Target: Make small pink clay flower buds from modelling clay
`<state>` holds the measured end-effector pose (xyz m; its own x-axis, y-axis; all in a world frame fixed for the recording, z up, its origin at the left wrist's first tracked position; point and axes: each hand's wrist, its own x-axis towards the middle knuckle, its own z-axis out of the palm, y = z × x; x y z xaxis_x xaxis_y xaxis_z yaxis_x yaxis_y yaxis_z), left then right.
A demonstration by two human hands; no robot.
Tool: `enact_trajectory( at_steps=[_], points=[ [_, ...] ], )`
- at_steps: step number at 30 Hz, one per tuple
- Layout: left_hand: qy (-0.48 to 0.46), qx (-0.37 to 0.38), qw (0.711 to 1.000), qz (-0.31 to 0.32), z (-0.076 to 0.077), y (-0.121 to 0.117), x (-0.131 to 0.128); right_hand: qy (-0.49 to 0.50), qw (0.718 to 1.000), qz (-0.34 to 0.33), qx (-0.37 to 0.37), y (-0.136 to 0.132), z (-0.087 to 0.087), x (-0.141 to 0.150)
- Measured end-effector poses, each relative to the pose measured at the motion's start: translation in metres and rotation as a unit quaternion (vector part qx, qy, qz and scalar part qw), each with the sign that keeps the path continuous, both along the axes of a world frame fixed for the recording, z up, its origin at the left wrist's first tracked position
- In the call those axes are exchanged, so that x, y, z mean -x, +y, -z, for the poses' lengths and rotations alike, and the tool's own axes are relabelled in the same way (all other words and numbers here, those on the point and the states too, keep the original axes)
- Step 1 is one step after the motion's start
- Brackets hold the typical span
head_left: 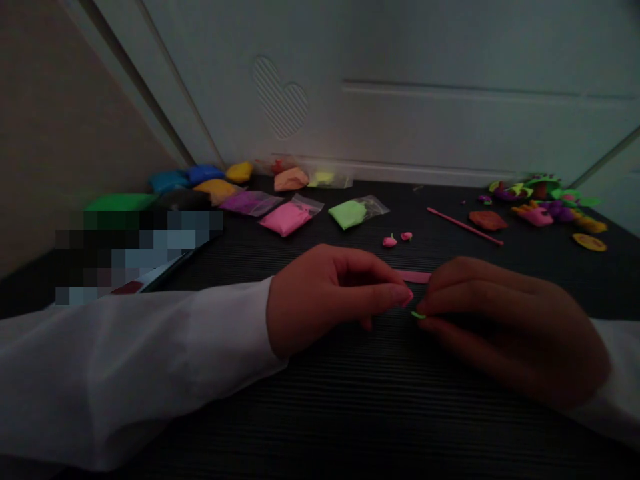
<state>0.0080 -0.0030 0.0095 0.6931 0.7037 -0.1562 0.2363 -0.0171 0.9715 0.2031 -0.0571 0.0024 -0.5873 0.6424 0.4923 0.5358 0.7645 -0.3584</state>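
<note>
Between the thumb and finger of my left hand [335, 300] is a small pink clay piece [408, 298], mostly covered by the fingertips. My right hand [510, 327] pinches a thin strip of green clay [418, 315], close to the pink piece but apart from it. Behind both hands a flat pink strip [415, 276], perhaps a tool, lies on the dark table, partly hidden by the fingers. Just beyond lie two small pink clay buds, one with a green stem [389, 241] and another [407, 236] to its right.
Bags of pink clay [286, 219] and light green clay [349, 214] lie ahead, with other colours further left. A pink stick [465, 227] and a reddish-brown lump [487, 220] are at the right, before several clay figures [543, 207]. A white panel [400, 127] stands behind.
</note>
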Motion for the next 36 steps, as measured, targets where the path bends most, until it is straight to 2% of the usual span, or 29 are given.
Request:
enact_trajectory(
  at_steps=[5, 11, 16, 22, 29, 36],
  points=[
    [-0.021, 0.019, 0.999, 0.022, -0.0005, -0.0005, 0.0009, -0.003, 1.0, 0.003, -0.009, 0.0026, -0.0001, 0.0026],
    [-0.009, 0.022, 1.0, 0.019, -0.0006, -0.0009, 0.0016, -0.01, 1.0, 0.005, -0.012, 0.0028, 0.0016, 0.0034],
    [-0.033, 0.044, 0.998, 0.012, 0.0004, -0.0014, 0.0014, -0.013, 1.0, 0.015, -0.023, 0.0021, 0.0028, 0.0025],
    [-0.039, 0.036, 0.999, -0.004, 0.0009, -0.0021, 0.0, -0.019, 0.999, 0.023, -0.028, 0.0016, 0.0023, 0.0034],
    [-0.034, 0.041, 0.998, 0.013, 0.0018, -0.0006, -0.0001, -0.013, 0.999, 0.026, -0.031, 0.0018, 0.0024, 0.0034],
    [-0.036, 0.046, 0.998, 0.003, 0.0017, -0.0014, -0.0001, -0.013, 0.999, 0.027, -0.027, -0.0007, 0.0005, 0.0025]
  ],
)
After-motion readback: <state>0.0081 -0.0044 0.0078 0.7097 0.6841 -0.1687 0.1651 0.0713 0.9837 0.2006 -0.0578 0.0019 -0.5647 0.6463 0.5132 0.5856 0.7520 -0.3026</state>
